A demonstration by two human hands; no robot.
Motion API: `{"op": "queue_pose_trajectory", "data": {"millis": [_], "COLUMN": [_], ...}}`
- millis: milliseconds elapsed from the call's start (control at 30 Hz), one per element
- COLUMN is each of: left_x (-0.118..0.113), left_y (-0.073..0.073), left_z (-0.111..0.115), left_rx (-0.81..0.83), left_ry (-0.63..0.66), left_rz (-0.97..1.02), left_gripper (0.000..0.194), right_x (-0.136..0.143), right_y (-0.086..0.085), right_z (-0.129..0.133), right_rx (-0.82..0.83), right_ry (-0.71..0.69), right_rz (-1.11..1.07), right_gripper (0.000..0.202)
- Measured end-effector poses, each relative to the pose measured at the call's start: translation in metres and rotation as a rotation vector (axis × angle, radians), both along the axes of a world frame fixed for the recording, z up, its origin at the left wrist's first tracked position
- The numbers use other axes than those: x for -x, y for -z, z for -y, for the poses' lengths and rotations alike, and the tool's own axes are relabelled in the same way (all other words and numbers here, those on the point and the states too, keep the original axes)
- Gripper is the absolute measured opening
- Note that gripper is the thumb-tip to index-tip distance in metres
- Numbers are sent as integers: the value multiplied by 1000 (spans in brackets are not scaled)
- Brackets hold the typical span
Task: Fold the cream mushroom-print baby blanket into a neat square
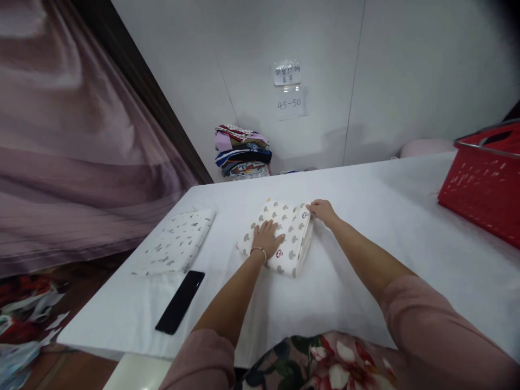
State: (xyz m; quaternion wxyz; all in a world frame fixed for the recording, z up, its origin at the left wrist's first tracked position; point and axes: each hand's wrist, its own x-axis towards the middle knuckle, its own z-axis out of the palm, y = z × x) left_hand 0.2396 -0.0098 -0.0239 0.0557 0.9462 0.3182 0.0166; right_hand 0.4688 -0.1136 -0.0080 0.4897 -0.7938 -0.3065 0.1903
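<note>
A white cloth [290, 233] printed with grey and a few red mouse-head shapes lies folded in layers on the white-covered table [345, 281]. My left hand [267, 236] rests flat on top of it, fingers spread, a bracelet at the wrist. At the cloth's far right corner, my right hand [322, 210] pinches the edge between thumb and fingers. Loose layers show along the cloth's right side. To the left lies another folded white cloth [176, 241] with small dark prints, touched by neither hand.
A black phone [181, 302] lies near the table's front left. At the right edge stands a red plastic basket [483, 184]. A stack of folded fabrics [242, 151] is behind the far edge, by the wall. A pink curtain [81, 135] hangs at the left.
</note>
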Motion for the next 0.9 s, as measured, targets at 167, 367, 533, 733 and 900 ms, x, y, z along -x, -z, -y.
{"op": "queue_pose_trajectory", "data": {"millis": [167,367,533,733,900], "left_x": [0,0,0,0,1], "left_y": [0,2,2,0,1], "left_z": [0,-1,-1,0,0], "left_rx": [-5,-25,-35,-45,-42], "left_ry": [7,13,9,10,11], "left_rz": [-10,-5,-10,-23,-18], "left_gripper": [61,61,61,60,60], "right_x": [-4,-6,-6,-4,-2], "right_y": [24,25,18,9,20], "right_z": [10,13,9,0,7], "right_rx": [103,167,109,-10,68], "right_ry": [8,16,25,56,60], "right_rz": [-48,-67,-45,-49,-128], "right_gripper": [22,22,16,18,20]}}
